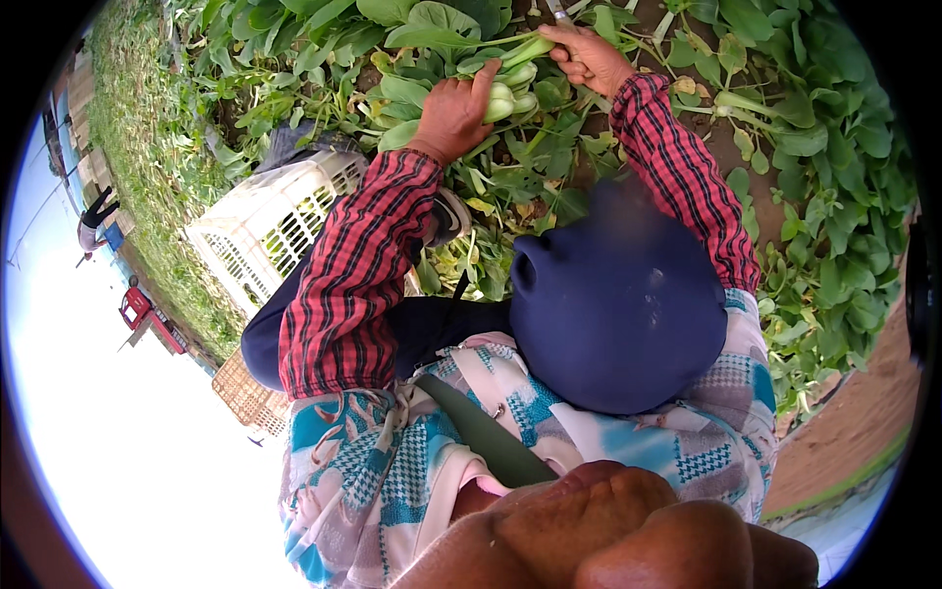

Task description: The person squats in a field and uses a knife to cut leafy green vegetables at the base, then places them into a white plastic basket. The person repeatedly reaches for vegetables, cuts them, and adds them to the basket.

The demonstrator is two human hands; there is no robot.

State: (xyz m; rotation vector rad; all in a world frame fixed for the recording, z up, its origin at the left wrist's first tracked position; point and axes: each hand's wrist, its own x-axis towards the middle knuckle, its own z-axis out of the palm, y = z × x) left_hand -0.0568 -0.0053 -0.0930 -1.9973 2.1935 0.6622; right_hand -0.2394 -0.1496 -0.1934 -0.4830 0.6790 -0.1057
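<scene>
My left hand [460,109] is closed around several heads of pale green leafy vegetable, like bok choy [500,103], their thick white-green bases towards me and to the right. My right hand [589,59], at the upper right of them, grips a tool of which a light handle and a bit of metal [559,11] show at the top edge; the rest of it is hidden. The fingertips of that hand also touch a green stalk [531,50] beside the bunch. Loose leaves and trimmed stalks [515,177] lie on the ground below my hands.
A white plastic crate [243,221] with greens inside stands by my leg on the left. Leafy plants [846,213] grow densely at the right and top. Farther left are a tan crate [246,390], a red vehicle [151,316] and another person [92,232].
</scene>
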